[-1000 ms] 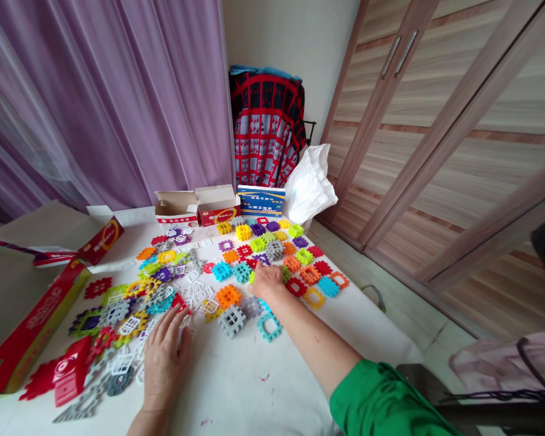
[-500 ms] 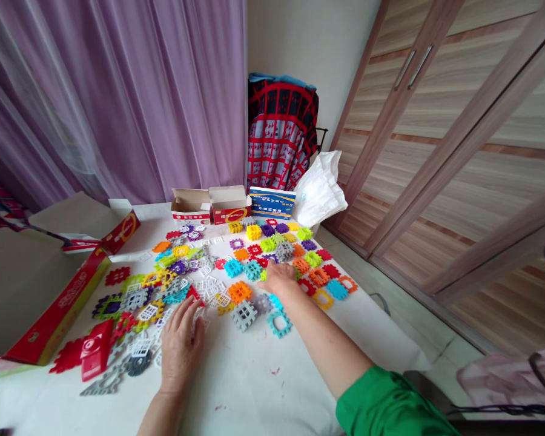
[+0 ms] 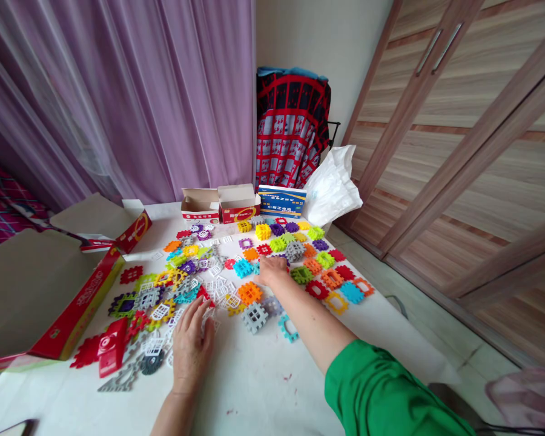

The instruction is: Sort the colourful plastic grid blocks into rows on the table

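Observation:
My left hand (image 3: 193, 342) lies on the table with its fingers stretched out, beside white lattice window pieces (image 3: 154, 345) and close to a red piece at its fingertips. My right hand (image 3: 273, 270) reaches into the spread of plastic building blocks, its fingers bent down and mostly hidden. It partly covers a teal block (image 3: 256, 268), and I cannot tell whether it grips it. A blue block (image 3: 243, 268) sits just left of that hand. Nearer to me are an orange block (image 3: 249, 293), a grey block (image 3: 255, 318) and a light-blue square frame (image 3: 289, 327).
Red cartons (image 3: 86, 297) stand open on the left. Smaller boxes (image 3: 240, 209) and a blue box (image 3: 281, 201) line the table's back, with a white bag (image 3: 333, 184) at the corner. A red toy part (image 3: 112, 348) and grey triangular piece (image 3: 120, 376) lie front left.
My right hand has shifted left among the blocks, onto the teal block, uncovering a green block behind it. My left hand stays in place. The view has turned slightly left.

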`<state>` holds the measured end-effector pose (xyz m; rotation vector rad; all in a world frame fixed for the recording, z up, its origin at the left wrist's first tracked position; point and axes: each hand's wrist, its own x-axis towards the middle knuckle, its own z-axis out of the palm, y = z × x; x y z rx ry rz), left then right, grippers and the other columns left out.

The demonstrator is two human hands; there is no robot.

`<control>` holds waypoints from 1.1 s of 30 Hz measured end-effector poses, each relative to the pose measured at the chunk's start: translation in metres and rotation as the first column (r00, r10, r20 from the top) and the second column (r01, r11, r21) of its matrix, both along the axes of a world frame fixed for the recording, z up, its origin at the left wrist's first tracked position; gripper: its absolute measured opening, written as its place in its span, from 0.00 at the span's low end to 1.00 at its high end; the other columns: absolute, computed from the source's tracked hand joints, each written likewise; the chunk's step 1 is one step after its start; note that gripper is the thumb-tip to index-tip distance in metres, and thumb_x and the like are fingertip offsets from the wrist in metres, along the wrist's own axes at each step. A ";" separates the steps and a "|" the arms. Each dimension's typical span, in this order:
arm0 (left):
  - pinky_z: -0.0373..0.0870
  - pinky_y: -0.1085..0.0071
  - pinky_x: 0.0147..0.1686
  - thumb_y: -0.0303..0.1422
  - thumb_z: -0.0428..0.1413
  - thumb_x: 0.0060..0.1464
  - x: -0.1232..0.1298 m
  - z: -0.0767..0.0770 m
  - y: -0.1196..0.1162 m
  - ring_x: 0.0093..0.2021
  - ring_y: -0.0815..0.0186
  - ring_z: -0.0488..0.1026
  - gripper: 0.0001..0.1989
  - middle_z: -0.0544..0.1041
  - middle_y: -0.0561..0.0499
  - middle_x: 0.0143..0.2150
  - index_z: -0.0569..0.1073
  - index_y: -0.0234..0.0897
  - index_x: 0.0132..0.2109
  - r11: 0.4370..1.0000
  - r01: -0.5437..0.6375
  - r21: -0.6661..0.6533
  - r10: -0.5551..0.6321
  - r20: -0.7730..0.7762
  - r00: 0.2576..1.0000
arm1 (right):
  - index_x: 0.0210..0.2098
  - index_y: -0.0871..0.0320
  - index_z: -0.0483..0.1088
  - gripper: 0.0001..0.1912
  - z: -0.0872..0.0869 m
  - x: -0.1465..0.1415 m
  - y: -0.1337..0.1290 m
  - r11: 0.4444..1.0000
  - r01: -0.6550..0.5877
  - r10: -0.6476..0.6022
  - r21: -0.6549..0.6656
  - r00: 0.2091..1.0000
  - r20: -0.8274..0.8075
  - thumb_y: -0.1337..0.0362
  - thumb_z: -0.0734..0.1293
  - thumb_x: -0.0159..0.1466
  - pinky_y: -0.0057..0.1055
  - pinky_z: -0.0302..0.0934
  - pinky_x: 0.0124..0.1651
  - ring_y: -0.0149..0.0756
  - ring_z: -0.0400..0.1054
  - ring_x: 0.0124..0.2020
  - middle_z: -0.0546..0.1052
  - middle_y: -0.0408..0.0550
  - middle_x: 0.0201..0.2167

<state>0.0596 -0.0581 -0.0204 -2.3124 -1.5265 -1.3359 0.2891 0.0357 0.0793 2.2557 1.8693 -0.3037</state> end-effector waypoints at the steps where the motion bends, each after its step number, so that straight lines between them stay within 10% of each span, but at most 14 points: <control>1: 0.70 0.53 0.53 0.32 0.50 0.61 0.000 0.000 0.000 0.56 0.54 0.72 0.18 0.75 0.42 0.56 0.69 0.42 0.58 1.000 0.001 -0.003 -0.001 -0.004 1.000 | 0.57 0.60 0.68 0.33 -0.002 -0.001 0.001 1.000 0.009 -0.009 -0.004 1.000 0.001 0.53 0.72 0.56 0.41 0.63 0.52 0.51 0.71 0.54 0.76 0.64 0.51; 11: 0.70 0.53 0.53 0.31 0.50 0.61 0.001 0.001 -0.001 0.55 0.54 0.71 0.17 0.75 0.42 0.55 0.69 0.42 0.57 1.000 -0.002 -0.022 0.003 0.019 1.000 | 0.58 0.61 0.66 0.33 -0.013 -0.001 0.009 0.999 0.050 -0.050 -0.003 0.998 0.044 0.51 0.69 0.57 0.48 0.59 0.53 0.55 0.72 0.51 0.77 0.67 0.48; 20: 0.69 0.52 0.54 0.32 0.50 0.61 0.002 0.001 -0.002 0.56 0.55 0.71 0.17 0.75 0.43 0.55 0.70 0.43 0.57 0.998 -0.008 -0.068 0.011 0.038 0.999 | 0.57 0.59 0.67 0.35 0.015 -0.013 0.006 0.993 -0.066 0.065 0.102 0.998 0.019 0.46 0.70 0.56 0.47 0.54 0.60 0.54 0.62 0.60 0.70 0.63 0.58; 33: 0.70 0.53 0.53 0.32 0.50 0.61 -0.002 0.005 0.002 0.55 0.55 0.71 0.18 0.74 0.42 0.56 0.68 0.43 0.58 0.998 0.041 -0.046 -0.039 0.041 0.998 | 0.50 0.62 0.73 0.26 -0.008 -0.049 0.036 0.994 -0.102 0.103 0.038 0.994 -0.029 0.54 0.69 0.57 0.48 0.54 0.57 0.52 0.67 0.55 0.76 0.63 0.50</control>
